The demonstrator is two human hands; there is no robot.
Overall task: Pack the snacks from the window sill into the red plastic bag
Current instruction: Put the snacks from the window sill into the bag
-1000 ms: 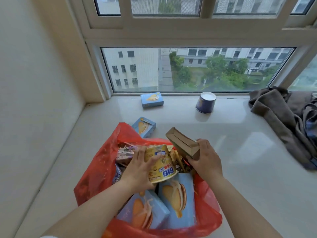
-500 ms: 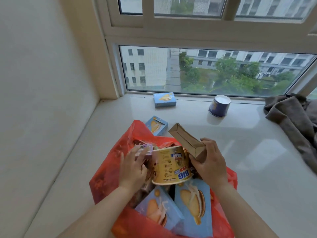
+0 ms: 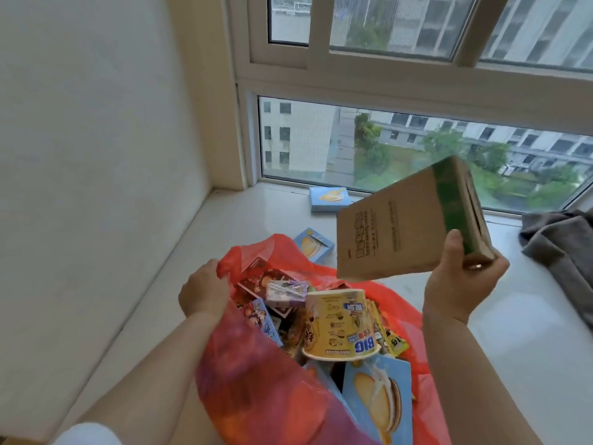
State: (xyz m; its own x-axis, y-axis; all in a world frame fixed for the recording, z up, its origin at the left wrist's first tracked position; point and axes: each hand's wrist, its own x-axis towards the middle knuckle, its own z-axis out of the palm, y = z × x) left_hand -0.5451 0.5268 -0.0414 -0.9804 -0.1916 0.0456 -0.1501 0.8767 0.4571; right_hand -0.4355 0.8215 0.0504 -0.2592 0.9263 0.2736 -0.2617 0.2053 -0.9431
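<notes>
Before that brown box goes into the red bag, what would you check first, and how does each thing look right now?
1. Grip on the brown box: right hand holds its lower corner, box tilted. Ok.
2. Red bag mouth held open: left hand grips the rim. Ok.
3. Room inside: the yellow cup and packets crowd the opening. Not ok.
4. Box flaps closed: cannot tell.
5. Snacks left on the sill: two blue boxes, one by the window, one behind the bag. Not ok.

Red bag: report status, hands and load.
Left hand grips red bag rim. Right hand holds brown box above it. Two blue boxes on sill.
</notes>
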